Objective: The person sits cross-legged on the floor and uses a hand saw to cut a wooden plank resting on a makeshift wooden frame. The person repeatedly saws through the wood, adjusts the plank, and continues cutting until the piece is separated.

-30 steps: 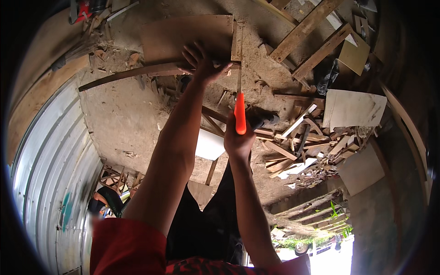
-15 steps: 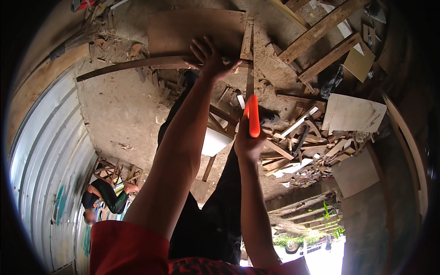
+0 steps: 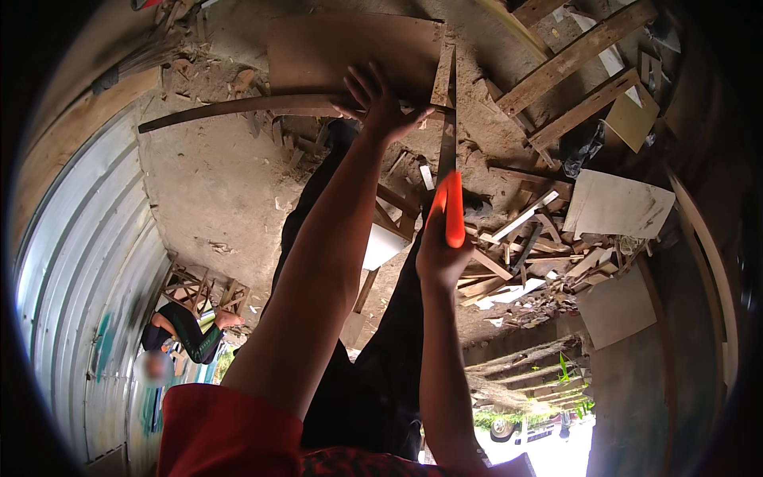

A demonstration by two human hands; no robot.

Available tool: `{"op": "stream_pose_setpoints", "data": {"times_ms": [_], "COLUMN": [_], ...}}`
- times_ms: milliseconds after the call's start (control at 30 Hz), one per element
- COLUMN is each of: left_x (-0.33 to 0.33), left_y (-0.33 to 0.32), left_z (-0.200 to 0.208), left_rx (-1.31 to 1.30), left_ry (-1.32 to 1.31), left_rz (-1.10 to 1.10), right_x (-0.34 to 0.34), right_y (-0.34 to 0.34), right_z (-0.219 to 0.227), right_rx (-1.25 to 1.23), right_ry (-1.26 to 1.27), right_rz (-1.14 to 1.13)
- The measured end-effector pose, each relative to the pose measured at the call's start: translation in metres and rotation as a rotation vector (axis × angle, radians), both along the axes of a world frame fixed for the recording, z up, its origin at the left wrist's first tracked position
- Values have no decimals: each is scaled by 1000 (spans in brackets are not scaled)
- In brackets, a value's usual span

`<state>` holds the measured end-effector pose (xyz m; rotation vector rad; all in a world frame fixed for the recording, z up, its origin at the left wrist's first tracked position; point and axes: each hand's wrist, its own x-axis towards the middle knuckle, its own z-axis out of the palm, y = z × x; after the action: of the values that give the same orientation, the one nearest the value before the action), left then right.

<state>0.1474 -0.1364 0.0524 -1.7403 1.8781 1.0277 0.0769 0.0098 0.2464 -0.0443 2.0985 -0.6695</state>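
Note:
My right hand [image 3: 442, 258] is closed around the orange handle of a handsaw [image 3: 454, 211]. The saw's blade points away from me and crosses the right end of a long, narrow wooden strip [image 3: 230, 110]. Whether the teeth have cut into the wood cannot be made out. On the strip, just left of the blade, my left hand [image 3: 381, 113] presses down with fingers spread. Beyond the strip lies a brown rectangular board [image 3: 350, 48], which my left fingers overlap in the picture.
Scrap wood [image 3: 548, 262] is heaped on the right, beside a pale panel [image 3: 620, 204]. Long timbers [image 3: 576, 56] lie at the far right. Corrugated metal sheeting [image 3: 83, 262] lines the left. Another person [image 3: 187, 330] is at the lower left.
The whole view has shifted slightly, so hands, saw and strip appear a little further right. The saw handle sits slightly nearer to me. Both hands keep their places on saw and strip.

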Motion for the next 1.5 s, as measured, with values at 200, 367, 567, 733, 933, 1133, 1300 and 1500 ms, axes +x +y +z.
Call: {"op": "stream_pose_setpoints", "data": {"times_ms": [200, 367, 567, 733, 933, 1133, 1300, 1500], "left_x": [7, -1, 6, 0, 1, 3, 1, 7], "left_y": [4, 6, 9, 8, 9, 16, 7, 8], "left_z": [-2, 3, -9, -3, -7, -6, -4, 1], "left_rx": [-17, 3, -79, -70, -109, -77, -58, -16], "left_ry": [-40, -33, -25, 16, 114, 76, 67, -9], "left_rz": [24, -50, 41, 38, 84, 105, -24, 6], "right_x": [23, -12, 42, 7, 16, 20, -2, 35], "right_y": [77, -22, 95, 22, 21, 50, -22, 74], "right_z": [57, -40, 72, 13, -14, 53, -34, 50], "right_rx": [-196, -272, -114, -169, -340, -230, -197, -208], "right_ry": [90, 176, -38, 52, 188, -43, 159, 64], "right_rz": [10, -5, 3, 23, -71, -77, 42, 75]}}
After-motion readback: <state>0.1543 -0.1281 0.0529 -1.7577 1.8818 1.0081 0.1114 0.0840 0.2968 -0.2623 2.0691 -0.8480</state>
